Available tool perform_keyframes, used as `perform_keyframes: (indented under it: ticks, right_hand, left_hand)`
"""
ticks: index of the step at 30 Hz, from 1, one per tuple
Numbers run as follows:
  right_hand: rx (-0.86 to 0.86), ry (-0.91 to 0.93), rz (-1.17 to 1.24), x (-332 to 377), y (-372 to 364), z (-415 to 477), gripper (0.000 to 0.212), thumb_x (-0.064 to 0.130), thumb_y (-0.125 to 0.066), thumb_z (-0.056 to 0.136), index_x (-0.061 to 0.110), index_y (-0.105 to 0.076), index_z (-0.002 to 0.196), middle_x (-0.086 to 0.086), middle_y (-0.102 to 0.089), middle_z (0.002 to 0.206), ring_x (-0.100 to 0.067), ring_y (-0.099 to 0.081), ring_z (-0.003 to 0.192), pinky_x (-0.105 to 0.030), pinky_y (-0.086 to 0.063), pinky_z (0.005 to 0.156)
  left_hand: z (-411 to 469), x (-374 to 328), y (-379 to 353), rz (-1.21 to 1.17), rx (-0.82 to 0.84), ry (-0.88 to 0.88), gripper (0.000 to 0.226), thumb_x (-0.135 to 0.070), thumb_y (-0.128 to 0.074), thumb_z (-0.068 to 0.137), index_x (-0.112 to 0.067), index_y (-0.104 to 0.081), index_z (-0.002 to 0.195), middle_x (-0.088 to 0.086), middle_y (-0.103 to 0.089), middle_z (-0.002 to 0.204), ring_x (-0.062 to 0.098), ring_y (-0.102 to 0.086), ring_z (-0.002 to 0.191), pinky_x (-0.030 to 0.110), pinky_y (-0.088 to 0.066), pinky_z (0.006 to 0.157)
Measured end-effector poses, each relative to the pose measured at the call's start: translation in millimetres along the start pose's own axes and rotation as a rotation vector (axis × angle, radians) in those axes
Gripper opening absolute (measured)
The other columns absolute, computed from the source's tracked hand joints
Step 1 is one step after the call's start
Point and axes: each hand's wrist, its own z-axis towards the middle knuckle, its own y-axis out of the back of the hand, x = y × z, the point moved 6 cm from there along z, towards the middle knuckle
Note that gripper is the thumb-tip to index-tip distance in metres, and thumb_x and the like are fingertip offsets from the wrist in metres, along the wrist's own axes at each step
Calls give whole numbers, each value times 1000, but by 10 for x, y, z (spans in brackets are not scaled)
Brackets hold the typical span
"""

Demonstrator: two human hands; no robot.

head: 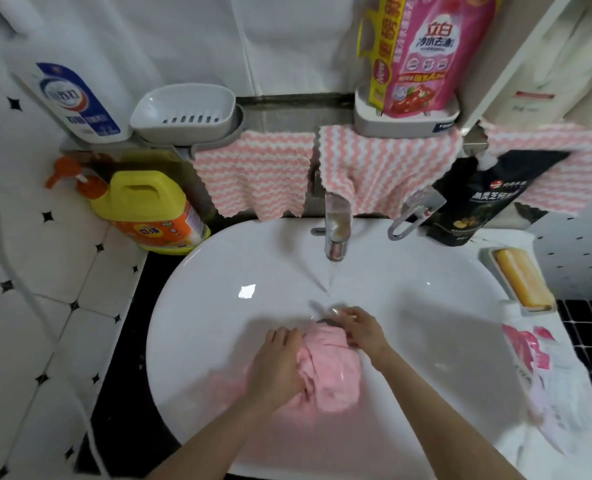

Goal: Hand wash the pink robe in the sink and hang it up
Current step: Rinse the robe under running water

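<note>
The robe (332, 368) lay bunched and wet in the bottom of the sink (218, 271), in the lower centre of the frame, with a paler fold trailing under water toward the lower left. The left hand (280, 365) sat on the bundle's left side, thumb dug into the folds and fingers bent over the cloth, grasping it. The right hand (362, 332) was at the bundle's upper edge, its fingers curled over the robe's top fold beside the drain (325, 320) and gripping it.

A thin stream (331, 282) ran from the tap (336, 230) at upper centre and landed just above the right hand's fingertips.

To the right, on the sink's rim, a yellow soap bar (519, 278) lay in its tray, and below it a white bag with pink print (537, 358) draped over the edge. At the left rim stood a yellow bottle (149, 209) with an orange pump.

Behind the tap hung pink-and-white striped cloths (256, 174) — side by side across the frame. Above them a grey dish (183, 109) sat at upper left beside a white-and-blue bottle (76, 102), and a pink pouch (422, 53) stood in a second dish at upper right. A black pouch (478, 199) leaned to the right of the tap.
</note>
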Motion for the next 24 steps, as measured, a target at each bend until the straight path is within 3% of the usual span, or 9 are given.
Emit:
perform_keyframes:
  ticks: [3, 4, 6, 8, 11, 13, 15, 18, 24]
  right_hand:
    - [29, 65, 222, 72, 227, -252, 27, 44, -52, 95, 22, -66, 103, 5, -70, 98, -14, -64, 93, -28, -48, 80]
    - [-71, 112, 183, 69, 351, -304, 25, 41, -52, 95, 24, -65, 107, 6, -69, 101, -16, -64, 97, -29, -47, 83]
    - [-374, 222, -81, 42, 609, -393, 33, 38, -57, 93, 21, -61, 121, -5, -65, 116, -26, -60, 107, -35, -44, 93]
    - [-548, 352, -317, 35, 705, -508, 50, 45, -49, 88, 16, -59, 127, -14, -59, 126, -36, -54, 116, -41, -36, 99]
    - [-406, 597, -565, 46, 423, -527, 69, 65, -41, 80, 26, -48, 137, -16, -48, 141, -40, -47, 125, -48, -37, 101]
    - [-248, 700, -789, 7, 142, -414, 71, 76, -31, 84, 38, -30, 145, -15, -29, 154, -40, -28, 139, -58, -29, 107]
    - [-147, 665, -848, -31, -28, -263, 66, 75, -18, 89, 47, -14, 148, -3, -5, 161, -32, -2, 147, -64, -14, 112]
    - [-145, 595, -860, -109, -176, -59, 61, 72, -3, 89, 52, 3, 146, 5, 12, 160, -22, 15, 146, -62, 1, 114]
    - [-270, 585, -898, -217, -310, 117, 63, 50, -30, 93, 30, -20, 151, 2, -6, 161, -23, -1, 148, -52, -5, 114]
  left_hand:
    - [271, -214, 64, 11, -111, -103, 90, -20, -79, 44, -18, -41, 126, 1, -54, 117, 27, -53, 106, 31, -45, 87]
    - [369, -230, 1, 101, -24, -111, 103, -33, -82, 48, -18, -32, 137, 6, -48, 134, 30, -47, 121, 41, -44, 96]
    - [547, -175, -154, 217, 214, -169, 116, -54, -77, 61, -26, -8, 150, 6, -7, 157, 31, -10, 144, 62, -15, 110]
    - [628, -90, -135, 142, 404, -165, 95, -60, -67, 71, -36, -17, 148, -2, 5, 158, 28, 2, 145, 60, -8, 113]
    - [760, -22, 143, 23, 134, -138, 88, -70, -53, 72, -33, -25, 147, -4, -4, 158, 21, -5, 145, 51, -14, 116]
    - [726, -5, -13, 70, 203, -234, 114, -82, -44, 58, -33, 5, 149, -1, 20, 156, 23, 20, 143, 56, 9, 113]
    - [636, 14, -320, 241, 236, -372, 124, -87, -36, 54, -26, 23, 145, 4, 30, 153, 25, 31, 139, 60, 14, 108]
    - [557, 123, -605, 234, 205, -348, 123, -88, -33, 62, -7, -4, 150, 12, -3, 158, 29, -5, 145, 59, -20, 110]
    - [602, 120, -705, 33, -35, -385, 80, -41, -59, 79, 3, -34, 142, 15, -24, 153, 28, -20, 143, 55, -26, 107]
